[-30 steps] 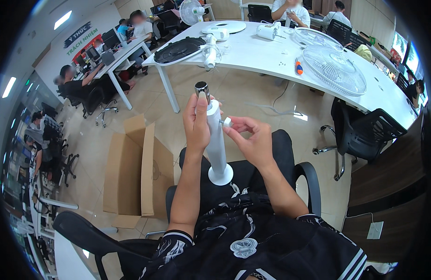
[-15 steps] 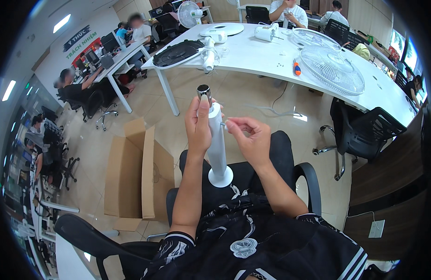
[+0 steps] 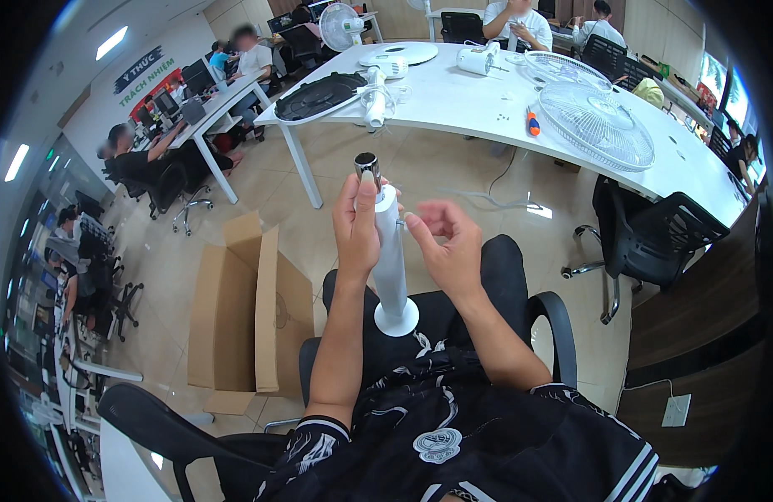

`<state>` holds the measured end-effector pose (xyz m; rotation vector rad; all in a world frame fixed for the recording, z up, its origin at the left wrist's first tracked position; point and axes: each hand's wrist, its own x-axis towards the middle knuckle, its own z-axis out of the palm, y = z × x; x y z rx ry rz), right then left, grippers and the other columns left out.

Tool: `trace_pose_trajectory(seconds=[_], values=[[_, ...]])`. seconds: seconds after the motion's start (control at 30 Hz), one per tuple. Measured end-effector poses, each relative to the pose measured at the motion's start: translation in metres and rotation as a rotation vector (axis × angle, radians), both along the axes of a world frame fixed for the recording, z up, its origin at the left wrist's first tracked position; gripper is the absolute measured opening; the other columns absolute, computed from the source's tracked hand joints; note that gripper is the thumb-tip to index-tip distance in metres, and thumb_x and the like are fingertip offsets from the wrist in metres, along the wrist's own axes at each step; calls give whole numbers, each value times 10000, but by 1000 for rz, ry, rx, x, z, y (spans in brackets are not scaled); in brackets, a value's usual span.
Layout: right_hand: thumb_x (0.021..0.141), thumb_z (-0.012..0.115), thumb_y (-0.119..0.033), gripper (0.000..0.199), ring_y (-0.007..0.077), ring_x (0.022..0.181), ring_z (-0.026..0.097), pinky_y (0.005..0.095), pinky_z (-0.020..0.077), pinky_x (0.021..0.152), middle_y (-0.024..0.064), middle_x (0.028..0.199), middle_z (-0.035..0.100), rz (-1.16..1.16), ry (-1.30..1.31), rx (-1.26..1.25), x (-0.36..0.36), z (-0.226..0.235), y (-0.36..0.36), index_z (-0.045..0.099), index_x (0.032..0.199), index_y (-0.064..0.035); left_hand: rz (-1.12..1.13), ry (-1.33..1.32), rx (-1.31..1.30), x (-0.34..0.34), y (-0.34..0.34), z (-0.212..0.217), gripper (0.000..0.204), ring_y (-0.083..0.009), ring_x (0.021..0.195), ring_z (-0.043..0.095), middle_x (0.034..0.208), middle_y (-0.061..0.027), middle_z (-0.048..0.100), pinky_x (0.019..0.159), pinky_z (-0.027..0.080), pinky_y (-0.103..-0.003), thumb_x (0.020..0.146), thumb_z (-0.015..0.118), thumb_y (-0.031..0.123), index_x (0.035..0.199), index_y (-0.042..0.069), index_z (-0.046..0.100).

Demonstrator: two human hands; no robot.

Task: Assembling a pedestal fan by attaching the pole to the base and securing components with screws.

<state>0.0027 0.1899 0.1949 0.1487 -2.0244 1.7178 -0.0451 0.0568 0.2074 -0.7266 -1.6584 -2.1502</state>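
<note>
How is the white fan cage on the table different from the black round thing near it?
The fan cage is white open wire; the black disc looks solid and dark. The cage lies toward the table's right end, the disc at its left corner, overhanging the edge. Both are round and lie flat.

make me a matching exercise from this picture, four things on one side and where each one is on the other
Things:
1. white fan pole
2. cardboard box
3. orange-handled screwdriver
4. round fan grille

Places:
a. on the floor, to the person's left
b. held upright in the left hand
c. on the white table, just left of the grille
d. flat on the table's right part

Pairs: 1-b, 2-a, 3-c, 4-d
</note>
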Motion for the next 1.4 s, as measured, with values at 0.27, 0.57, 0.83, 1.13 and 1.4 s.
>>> trace_pose_trajectory(seconds=[0.27,0.57,0.83,1.13,1.4], values=[[802,765,-49,213,159,701,694,265,542,676,123,848,717,154,307,-19,-2,-5,9,724,1001,15,19,-7,9,-2,-2,-1,432,-143,704,648,868,-109,642,622,526,-272,1028,458,442,1028,20,548],[885,715,-207,235,123,576,638,256,487,556,99,682,694,177,-124,148,-6,-13,12,733,1017,-14,-11,-32,47,3,-1,2,357,-103,717,618,839,-64,638,644,492,-243,1033,478,391,1009,44,560],[828,765,-117,217,130,669,675,266,524,648,96,759,716,127,202,-193,-5,-11,3,723,997,12,-1,3,-13,2,-1,0,446,-142,712,647,863,-105,643,628,517,-264,1020,465,462,1023,24,550],[821,767,-106,183,97,632,644,266,492,567,86,749,708,221,43,97,-2,-5,14,740,972,-7,0,-5,13,0,-8,-2,459,-151,710,649,874,-112,637,628,529,-278,1022,449,474,1024,25,542],[808,778,-108,168,91,596,616,251,462,528,54,719,680,13,120,-148,-3,-12,1,734,938,-12,-6,-6,-4,4,-2,1,446,-154,709,647,871,-109,636,626,530,-284,1023,455,465,1021,28,543]])
